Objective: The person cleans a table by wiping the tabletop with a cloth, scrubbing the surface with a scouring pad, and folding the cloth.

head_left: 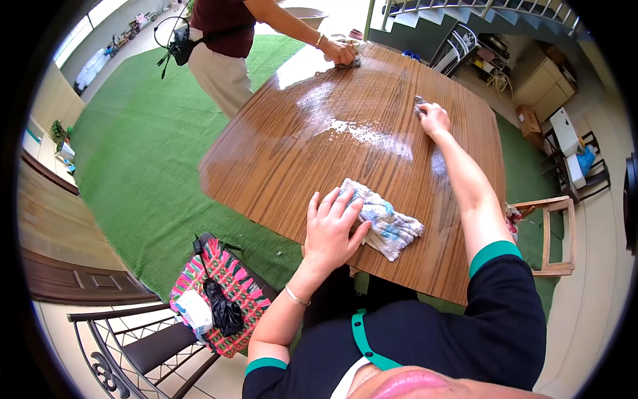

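Note:
Across the wood-grain table (266, 159) lie wet streaks and a patch of white suds (362, 133). My left hand (335, 226) rests at the near edge, fingers spread, its fingertips on the left part of a crumpled white and blue cloth (392, 229). Farther out on the right side of the table, my right hand (434, 120) has its fingers closed round a small grey scrubbing pad (419, 103), which touches the tabletop.
Another person (222, 53) stands at the far left edge, one hand pressing a dark pad on the tabletop. A chair with a colourful cover (229, 266) stands near left. At right are a wooden frame (571, 233) and a cardboard box (530, 126); stairs (452, 16) rise behind.

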`<state>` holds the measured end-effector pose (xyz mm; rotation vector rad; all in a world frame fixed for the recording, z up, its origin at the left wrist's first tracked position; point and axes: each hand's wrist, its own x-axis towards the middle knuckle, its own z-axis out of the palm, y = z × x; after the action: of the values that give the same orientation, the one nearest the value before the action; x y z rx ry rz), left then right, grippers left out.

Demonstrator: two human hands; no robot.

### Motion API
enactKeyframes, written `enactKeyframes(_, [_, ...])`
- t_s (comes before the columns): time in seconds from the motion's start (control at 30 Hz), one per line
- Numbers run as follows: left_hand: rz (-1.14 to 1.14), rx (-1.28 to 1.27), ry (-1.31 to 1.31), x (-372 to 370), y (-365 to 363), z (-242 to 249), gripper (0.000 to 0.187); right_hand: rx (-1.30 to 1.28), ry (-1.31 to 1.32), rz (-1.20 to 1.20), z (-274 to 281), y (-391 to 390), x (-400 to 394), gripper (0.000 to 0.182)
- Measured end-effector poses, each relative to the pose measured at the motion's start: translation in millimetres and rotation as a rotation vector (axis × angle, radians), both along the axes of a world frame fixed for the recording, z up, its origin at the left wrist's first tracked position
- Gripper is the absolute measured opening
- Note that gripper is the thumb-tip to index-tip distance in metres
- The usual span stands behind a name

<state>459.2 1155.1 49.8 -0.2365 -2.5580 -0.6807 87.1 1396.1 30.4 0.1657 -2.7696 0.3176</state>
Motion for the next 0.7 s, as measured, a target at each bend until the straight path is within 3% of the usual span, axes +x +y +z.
enactKeyframes(0.13, [-0.005, 0.016, -0.002, 0.0, 0.9, 1.3, 0.049, 0.086, -0.033, -0.149, 9.1, 31.7, 14.9, 0.024])
enactKeyframes(0.2, [-0.007, 0.025, -0.003, -0.1, 0.7, 0.4, 0.050, 0.065, 0.044, 0.065, 3.4, -12.9, 23.9, 0.020])
enactKeyframes(0.23, [-0.009, 0.015, -0.003, -0.5, 0.4, 0.5, 0.051, 0.188, 0.051, 0.173, 24.8, -61.7, 56.2, 0.019])
enactKeyframes(0.37, [-0.003, 0.007, -0.017, -0.5, 0.7, 1.0, 0.051, -0.084, 0.136, 0.661, 6.8, -215.9, 126.5, 0.021])
enactKeyframes(0.47, [-0.005, -0.006, -0.031, 0.2, 0.3, 2.8, 0.052, -0.003, -0.001, 0.837, 16.8, -275.2, 175.2, 0.024])
enactKeyframes(0.57, [-0.002, -0.012, -0.047, 1.9, -0.7, 4.7, 0.051, -0.104, -0.025, 0.947, 19.6, -267.8, 180.5, 0.023])
enactKeyframes(0.7, [-0.002, -0.002, -0.007, 1.9, -1.0, -1.7, 0.049, -0.053, 0.037, 0.684, 17.3, -207.9, 127.2, 0.024])
